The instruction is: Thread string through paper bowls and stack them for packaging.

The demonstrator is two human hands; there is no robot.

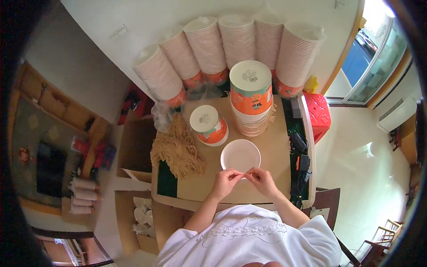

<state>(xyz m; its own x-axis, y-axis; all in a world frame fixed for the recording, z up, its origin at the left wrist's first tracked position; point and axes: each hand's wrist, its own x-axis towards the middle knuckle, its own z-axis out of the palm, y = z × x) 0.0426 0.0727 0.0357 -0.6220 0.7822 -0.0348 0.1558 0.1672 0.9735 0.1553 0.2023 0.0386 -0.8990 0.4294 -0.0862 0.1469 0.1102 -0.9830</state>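
Observation:
A white round paper tub (240, 155) stands upright on the brown board, its open top facing me. At its near rim my left hand (227, 181) and my right hand (262, 181) meet, thumbs and fingertips pinched together. Whatever lies between the fingertips is too small to make out. Beyond the tub, a short upside-down stack of orange-and-white paper tubs (215, 132) sits to the left. A taller upside-down stack (252, 104) rises to the right, with tan strands along its sides. A tangled heap of tan cords (178, 151) lies left of my hands.
Tall plastic-wrapped stacks of tubs (238, 42) line the wall behind the table. Black adapters and cables (303, 163) lie along the right edge. A red stool (317, 118) stands beyond it. An open carton with white pieces (144, 242) is at the lower left.

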